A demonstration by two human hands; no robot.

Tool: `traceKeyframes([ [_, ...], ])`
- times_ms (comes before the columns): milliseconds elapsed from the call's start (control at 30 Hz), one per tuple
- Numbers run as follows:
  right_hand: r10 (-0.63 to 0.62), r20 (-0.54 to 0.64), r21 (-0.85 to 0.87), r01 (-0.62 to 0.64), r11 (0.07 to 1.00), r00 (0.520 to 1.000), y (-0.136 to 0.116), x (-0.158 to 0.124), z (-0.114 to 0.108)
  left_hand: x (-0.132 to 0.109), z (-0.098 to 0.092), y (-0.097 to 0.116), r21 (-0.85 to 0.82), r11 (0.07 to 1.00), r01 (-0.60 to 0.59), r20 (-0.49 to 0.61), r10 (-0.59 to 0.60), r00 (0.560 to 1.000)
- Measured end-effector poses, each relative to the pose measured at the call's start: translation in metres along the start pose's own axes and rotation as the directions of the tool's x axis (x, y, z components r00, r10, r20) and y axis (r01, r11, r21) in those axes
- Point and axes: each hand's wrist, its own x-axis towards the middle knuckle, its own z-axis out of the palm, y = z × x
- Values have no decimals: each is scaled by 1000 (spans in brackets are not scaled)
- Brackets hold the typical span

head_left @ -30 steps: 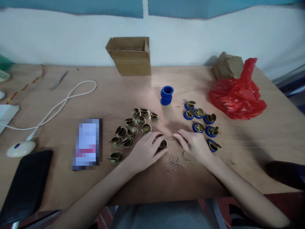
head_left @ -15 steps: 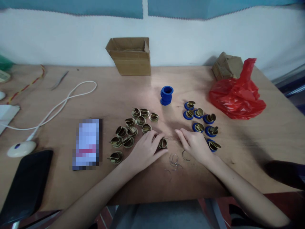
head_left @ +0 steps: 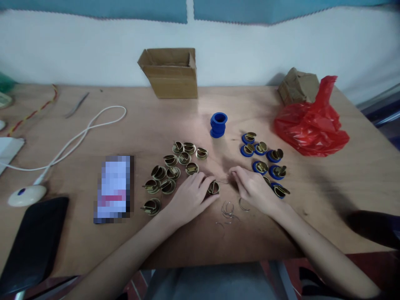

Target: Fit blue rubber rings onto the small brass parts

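Note:
My left hand rests on the table with thumb and fingers closed around a round brass fitting that has a flap across its top. To the right, my right hand is closed in a pinch; what sits between its fingertips is too small to make out. A thin line, perhaps wire, shows between the two hands. Below them lie several thin metal rings. Several more brass fittings stand left of my left hand. Beyond my right hand are several similar fittings with blue rings around their bases.
A stack of blue rings stands mid-table. An open cardboard box is against the wall. At the right sit a red plastic bag and a brown package. Phones and a white cable lie left.
My right hand's fingers have shifted very slightly. My left hand stays in place on the brass fitting, and the things on the table lie as before.

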Motion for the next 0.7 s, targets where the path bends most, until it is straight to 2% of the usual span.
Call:
traceKeyframes([
  [200,-123,126,75,114,991,984,-10,-1,-5,0,-2,1,1,1000,-3,16,3,1000],
  [333,-121,121,68,113,991,985,-13,-2,-3,0,-2,1,4,1000,-6,9,6,1000],
  [533,-19,49,97,14,995,999,-7,-2,-1,0,-1,0,10,1000,-9,12,9,1000],
  [700,-52,12,57,51,997,999,-5,-2,-3,0,0,0,33,999,-14,13,14,1000],
])
